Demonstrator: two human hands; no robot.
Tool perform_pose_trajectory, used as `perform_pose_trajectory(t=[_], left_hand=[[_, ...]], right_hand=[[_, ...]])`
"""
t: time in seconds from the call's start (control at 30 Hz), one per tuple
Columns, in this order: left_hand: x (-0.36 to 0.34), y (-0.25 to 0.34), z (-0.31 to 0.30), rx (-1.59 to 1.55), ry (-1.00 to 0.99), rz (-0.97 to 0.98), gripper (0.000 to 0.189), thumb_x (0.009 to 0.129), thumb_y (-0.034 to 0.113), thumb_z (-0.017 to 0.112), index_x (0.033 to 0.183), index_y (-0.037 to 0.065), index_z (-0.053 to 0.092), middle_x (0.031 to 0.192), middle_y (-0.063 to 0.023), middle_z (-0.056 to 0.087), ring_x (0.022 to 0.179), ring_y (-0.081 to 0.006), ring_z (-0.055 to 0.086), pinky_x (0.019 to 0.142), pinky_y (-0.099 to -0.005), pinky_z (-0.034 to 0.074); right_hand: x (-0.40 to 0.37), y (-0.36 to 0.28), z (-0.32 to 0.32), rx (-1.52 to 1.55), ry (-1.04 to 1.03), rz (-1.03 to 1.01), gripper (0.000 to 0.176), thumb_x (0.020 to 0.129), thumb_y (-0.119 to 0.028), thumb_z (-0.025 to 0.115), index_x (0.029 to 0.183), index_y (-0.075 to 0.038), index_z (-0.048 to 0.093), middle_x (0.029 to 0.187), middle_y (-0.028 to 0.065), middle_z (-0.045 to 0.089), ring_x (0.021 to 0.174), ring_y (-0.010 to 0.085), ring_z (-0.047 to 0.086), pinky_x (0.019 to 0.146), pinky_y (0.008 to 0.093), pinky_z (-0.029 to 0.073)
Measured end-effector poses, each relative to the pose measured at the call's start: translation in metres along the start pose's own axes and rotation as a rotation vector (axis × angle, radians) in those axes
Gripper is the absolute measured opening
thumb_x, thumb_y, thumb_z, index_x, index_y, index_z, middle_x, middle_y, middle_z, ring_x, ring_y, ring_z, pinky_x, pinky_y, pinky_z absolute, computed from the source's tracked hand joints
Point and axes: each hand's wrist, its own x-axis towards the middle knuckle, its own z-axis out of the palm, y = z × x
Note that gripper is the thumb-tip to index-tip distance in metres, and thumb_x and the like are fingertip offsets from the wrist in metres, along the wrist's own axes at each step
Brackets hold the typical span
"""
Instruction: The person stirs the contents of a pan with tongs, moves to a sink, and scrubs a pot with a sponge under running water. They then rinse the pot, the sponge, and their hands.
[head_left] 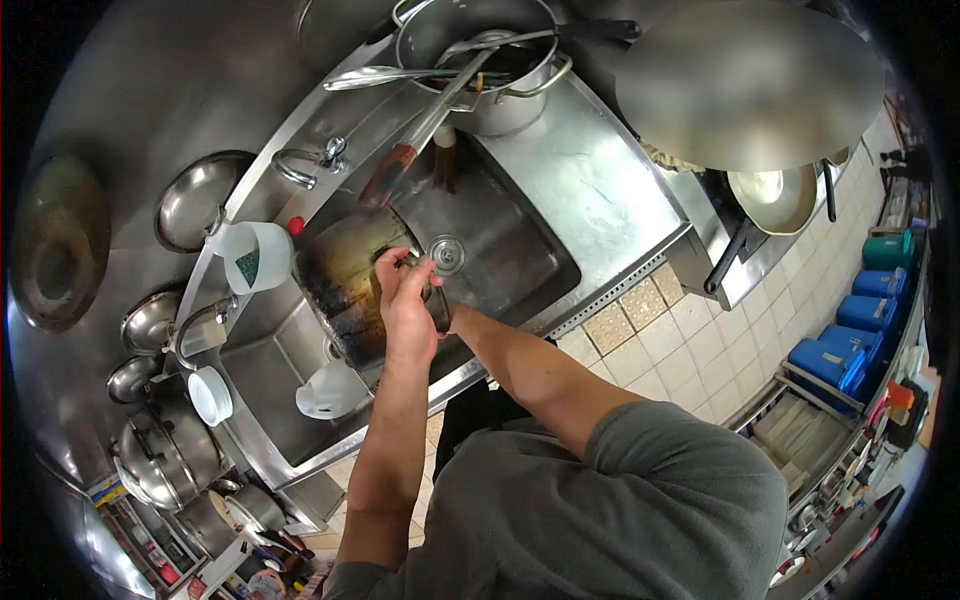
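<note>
A large metal pot (340,275), its outside scorched brown and black, is tipped over the divider between two sink basins. My left hand (405,295) is closed around what looks like the handle on the pot's near right side. My right forearm (510,350) reaches in from the right to the pot's rim. Most of my right hand is hidden behind my left hand and the pot, so its grip does not show. Left of the pot stands a white plastic container (258,256) with a green scouring pad (247,266) in it.
The right basin (520,245) has a drain and a brush (445,165). A big pot (505,115) holding long-handled utensils stands behind it. A wooden-handled tool (430,125) juts over the basin. A white jug (332,390) lies in the left basin. Faucets (300,168) line the back.
</note>
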Motion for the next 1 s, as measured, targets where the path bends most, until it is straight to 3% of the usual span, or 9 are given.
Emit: perform_pose_trajectory(t=[0.2, 0.33, 0.43, 0.57, 0.63, 0.77, 0.87, 0.93, 1.0], left_hand=[[0.037, 0.022, -0.082, 0.102, 0.209, 0.041, 0.054, 0.093, 0.013, 0.076, 0.139, 0.006, 0.05, 0.094, -0.0013, 0.059, 0.072, -0.0089, 0.051, 0.064, -0.027, 0.042], [0.088, -0.053, -0.198, -0.187, 0.337, -0.149, 0.035, 0.093, 0.019, 0.077, 0.123, 0.009, 0.064, 0.068, 0.0052, 0.048, 0.055, -0.0082, 0.042, 0.056, -0.0303, 0.041], [0.096, -0.115, -0.231, -0.275, 0.321, -0.198, 0.036, 0.09, 0.025, 0.082, 0.117, 0.009, 0.067, 0.07, 0.0029, 0.053, 0.057, -0.0118, 0.05, 0.061, -0.0322, 0.047], [0.113, -0.166, -0.242, 0.02, 0.53, 0.074, 0.029, 0.091, 0.014, 0.076, 0.116, 0.002, 0.068, 0.089, -0.0076, 0.063, 0.076, -0.0233, 0.064, 0.074, -0.038, 0.055], [0.114, -0.173, -0.245, 0.939, 0.542, -0.057, 0.034, 0.091, 0.006, 0.068, 0.125, 0.002, 0.065, 0.115, -0.0183, 0.064, 0.105, -0.0377, 0.065, 0.097, -0.0471, 0.052], [0.118, -0.188, -0.23, 1.122, 0.6, -0.15, 0.035, 0.095, 0.009, 0.065, 0.129, 0.004, 0.063, 0.135, -0.0205, 0.056, 0.126, -0.0421, 0.053, 0.107, -0.0504, 0.046], [0.122, -0.185, -0.228, 1.078, 0.565, -0.172, 0.033, 0.095, 0.012, 0.066, 0.128, 0.004, 0.064, 0.136, -0.0207, 0.055, 0.125, -0.0432, 0.052, 0.106, -0.0508, 0.047], [0.123, -0.183, -0.228, 1.052, 0.573, -0.157, 0.033, 0.096, 0.012, 0.065, 0.128, 0.004, 0.064, 0.137, -0.0211, 0.054, 0.124, -0.0435, 0.053, 0.106, -0.0508, 0.047], [0.126, -0.177, -0.226, 1.111, 0.558, -0.145, 0.034, 0.097, 0.013, 0.065, 0.13, 0.004, 0.063, 0.137, -0.0217, 0.053, 0.124, -0.0443, 0.052, 0.105, -0.0507, 0.048]], right_hand=[[-0.029, -0.021, -0.09, -0.023, 0.546, 0.169, 0.036, 0.102, -0.023, 0.061, 0.129, 0.001, 0.064, 0.115, 0.0223, 0.07, 0.101, 0.0324, 0.072, 0.077, 0.0423, 0.066], [-0.04, -0.056, -0.178, -0.91, 0.659, -0.127, 0.037, 0.103, -0.019, 0.052, 0.132, 0.002, 0.062, 0.125, 0.0262, 0.068, 0.109, 0.0403, 0.069, 0.09, 0.0494, 0.058], [-0.088, -0.134, -0.09, -1.483, 0.877, -0.194, 0.028, 0.101, -0.018, 0.055, 0.122, -0.003, 0.067, 0.122, 0.0227, 0.069, 0.114, 0.0378, 0.066, 0.1, 0.0478, 0.052], [-0.034, -0.145, -0.047, -1.422, 0.526, -0.192, 0.021, 0.1, -0.018, 0.056, 0.115, -0.01, 0.068, 0.13, 0.0146, 0.066, 0.121, 0.0335, 0.061, 0.101, 0.0489, 0.05], [0.009, -0.133, -0.038, -1.865, 0.197, -0.272, 0.017, 0.099, -0.016, 0.058, 0.111, -0.017, 0.069, 0.135, 0.0076, 0.065, 0.124, 0.0304, 0.059, 0.101, 0.047, 0.049], [0.107, -0.103, -0.087, -2.397, -0.276, -0.449, 0.023, 0.097, -0.015, 0.06, 0.115, -0.023, 0.071, 0.131, 0.0018, 0.067, 0.12, 0.0269, 0.061, 0.095, 0.0469, 0.05], [0.131, -0.058, -0.136, -2.718, -0.381, 0.152, 0.026, 0.097, -0.02, 0.059, 0.117, -0.019, 0.076, 0.13, 0.0021, 0.068, 0.126, 0.0237, 0.059, 0.095, 0.044, 0.05], [0.101, -0.012, -0.129, -2.501, -0.027, 0.524, 0.034, 0.1, -0.02, 0.056, 0.128, -0.011, 0.073, 0.141, 0.0081, 0.065, 0.132, 0.0269, 0.058, 0.103, 0.044, 0.048], [0.105, 0.023, -0.101, -2.144, -0.177, 0.696, 0.052, 0.101, -0.021, 0.058, 0.151, -0.008, 0.054, 0.159, 0.0168, 0.048, 0.146, 0.0288, 0.046, 0.121, 0.0508, 0.033]])
